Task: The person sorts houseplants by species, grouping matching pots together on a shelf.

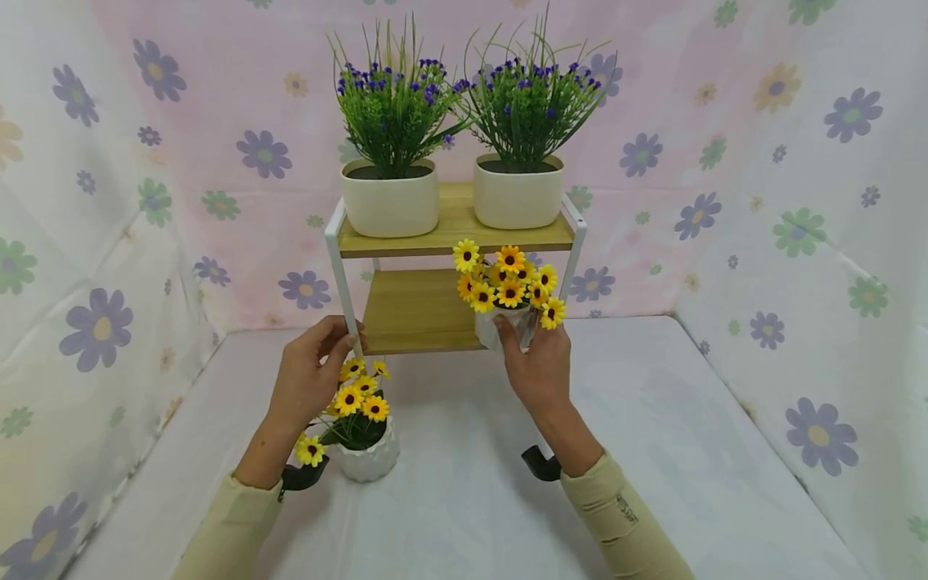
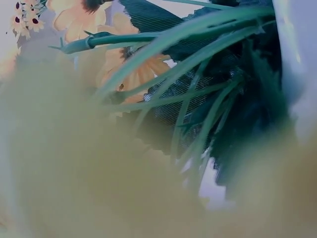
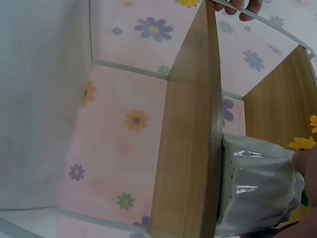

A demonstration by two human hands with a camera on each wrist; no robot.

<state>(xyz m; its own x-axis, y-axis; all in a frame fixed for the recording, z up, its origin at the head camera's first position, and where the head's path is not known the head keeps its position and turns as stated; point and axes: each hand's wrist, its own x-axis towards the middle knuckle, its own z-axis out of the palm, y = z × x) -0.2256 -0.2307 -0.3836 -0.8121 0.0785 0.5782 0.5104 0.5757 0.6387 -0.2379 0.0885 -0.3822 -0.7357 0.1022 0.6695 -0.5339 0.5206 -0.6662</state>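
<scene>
My right hand (image 1: pixel 540 362) grips a white pot of yellow artificial sunflowers (image 1: pixel 507 278) at the right front of a two-tier wooden shelf (image 1: pixel 420 310). In the right wrist view the ridged white pot (image 3: pixel 257 183) has its base at the lower board's front edge; whether it bears on the board I cannot tell. With fingers and thumb, my left hand (image 1: pixel 308 374) holds the shelf's white left front post (image 1: pixel 341 278) near the lower board. A second pot of yellow sunflowers (image 1: pixel 366 459) stands on the table beneath that hand; its stems (image 2: pixel 198 74) fill the left wrist view.
On the upper board stand two cream planters, left (image 1: pixel 390 201) and right (image 1: pixel 518 193), with tall grass and purple flowers. A white cloth (image 1: pixel 449 499) covers the table. Flower-patterned fabric (image 1: pixel 268 217) hangs behind and at both sides. Black wrist mounts (image 1: pixel 540 465) jut below the forearms.
</scene>
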